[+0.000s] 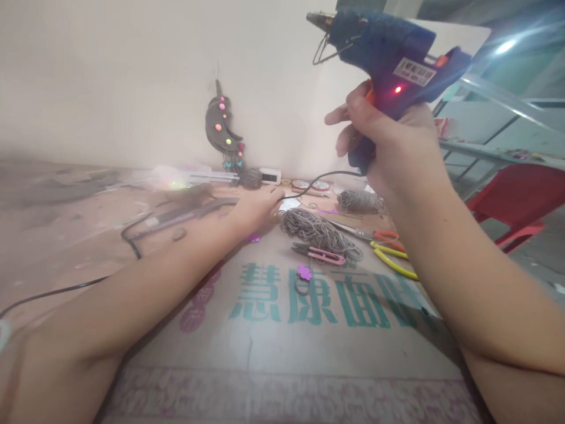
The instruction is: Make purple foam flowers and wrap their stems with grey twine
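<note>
A blue glue gun (pixel 388 53) with a lit red light is raised at the upper right, its nozzle pointing left. My right hand (pixel 379 129) is wrapped round its handle. A black cord (pixel 326 175) runs from the handle down to the left. My left hand (pixel 260 206) reaches forward over the table near that cord; its fingers are blurred, and what they hold, if anything, is hidden. Beside it lies a bundle of grey cord (pixel 320 229). A purple flower on a small grey loop (pixel 303 277) sits on the printed sheet (pixel 282 347).
Pink thread snips (pixel 326 255), yellow-handled pliers (pixel 392 262) and orange-handled scissors (pixel 353 228) lie at centre right. A decorated crescent (pixel 216 126) stands against the wall. Clear sticks (pixel 212 176) lie at the back. A red chair (pixel 521 194) is at the right.
</note>
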`<state>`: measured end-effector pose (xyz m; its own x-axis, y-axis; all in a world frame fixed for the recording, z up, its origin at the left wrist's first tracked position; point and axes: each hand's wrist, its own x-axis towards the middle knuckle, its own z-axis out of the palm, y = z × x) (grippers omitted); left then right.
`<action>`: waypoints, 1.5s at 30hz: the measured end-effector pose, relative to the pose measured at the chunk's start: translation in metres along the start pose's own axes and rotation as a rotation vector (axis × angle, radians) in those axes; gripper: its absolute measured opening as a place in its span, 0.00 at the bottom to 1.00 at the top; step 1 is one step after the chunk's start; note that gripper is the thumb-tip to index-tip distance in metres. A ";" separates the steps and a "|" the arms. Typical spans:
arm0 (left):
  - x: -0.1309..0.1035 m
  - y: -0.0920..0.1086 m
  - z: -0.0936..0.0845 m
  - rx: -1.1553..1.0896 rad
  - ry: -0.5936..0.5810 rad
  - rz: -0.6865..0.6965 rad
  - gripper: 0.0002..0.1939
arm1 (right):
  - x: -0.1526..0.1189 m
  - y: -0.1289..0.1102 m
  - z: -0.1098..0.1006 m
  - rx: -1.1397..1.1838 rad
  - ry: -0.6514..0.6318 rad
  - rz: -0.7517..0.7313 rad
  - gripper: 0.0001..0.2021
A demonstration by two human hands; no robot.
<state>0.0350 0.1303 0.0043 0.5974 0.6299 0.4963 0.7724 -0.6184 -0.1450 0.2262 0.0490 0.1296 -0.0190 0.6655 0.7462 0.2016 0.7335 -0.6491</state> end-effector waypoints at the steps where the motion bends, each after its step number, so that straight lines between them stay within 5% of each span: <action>1: 0.000 -0.001 0.001 0.000 0.018 0.007 0.17 | 0.000 0.001 0.000 0.035 -0.009 -0.009 0.09; 9: 0.000 -0.004 -0.001 -0.191 -0.028 -0.023 0.14 | 0.001 0.002 -0.005 -0.013 -0.013 0.043 0.10; 14: 0.004 -0.013 0.001 -0.682 0.019 -0.259 0.12 | 0.001 0.005 -0.008 0.023 -0.022 0.018 0.08; 20: 0.008 -0.026 0.013 -1.010 0.034 -0.472 0.13 | 0.004 0.014 -0.013 0.023 -0.007 0.035 0.07; 26: 0.013 -0.039 0.025 -1.331 0.180 -0.739 0.09 | 0.011 0.041 -0.029 -0.078 -0.051 0.173 0.11; 32: 0.018 -0.059 0.007 -1.439 0.358 -0.971 0.07 | 0.012 0.069 -0.044 -0.124 0.042 0.230 0.09; 36: 0.019 -0.066 -0.005 -1.455 0.398 -1.001 0.06 | 0.013 0.082 -0.052 -0.086 0.079 0.305 0.09; 41: 0.019 -0.058 -0.008 -1.520 0.284 -0.920 0.10 | 0.009 0.095 -0.047 -0.083 0.025 0.325 0.10; 45: 0.020 -0.055 -0.012 -1.519 0.290 -0.800 0.12 | 0.008 0.108 -0.028 -0.432 -0.140 0.451 0.11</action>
<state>0.0021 0.1717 0.0322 0.0150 0.9822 0.1872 -0.1415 -0.1832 0.9728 0.2755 0.1293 0.0695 0.0378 0.9289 0.3684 0.5956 0.2751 -0.7547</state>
